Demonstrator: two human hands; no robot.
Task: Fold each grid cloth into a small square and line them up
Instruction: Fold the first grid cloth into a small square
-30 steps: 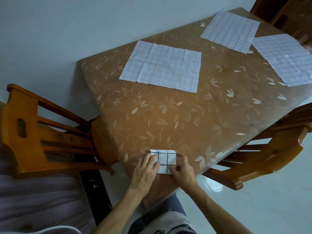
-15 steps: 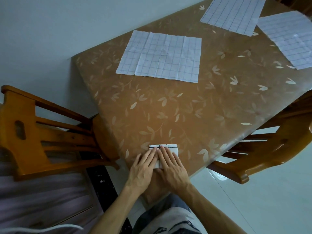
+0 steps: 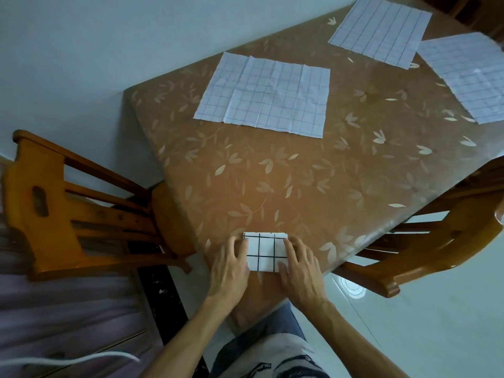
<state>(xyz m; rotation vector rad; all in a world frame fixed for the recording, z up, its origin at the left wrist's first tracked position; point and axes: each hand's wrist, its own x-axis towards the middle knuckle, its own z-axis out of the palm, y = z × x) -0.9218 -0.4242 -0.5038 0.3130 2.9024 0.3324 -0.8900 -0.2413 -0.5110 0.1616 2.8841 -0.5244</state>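
Both hands lie flat with fingers spread on the folded cloth [image 3: 266, 251]: the left hand [image 3: 230, 266] on its left edge, the right hand [image 3: 301, 266] on its right. Three unfolded cloths [image 3: 266, 95] lie well beyond it on the table [image 3: 313, 186].

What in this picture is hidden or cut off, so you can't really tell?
- Folded cloth, head view: both side edges lie under the left hand and right hand.
- Far right cloth: cut off by the right picture edge.
- Top cloth: far edge cut off by the top edge.
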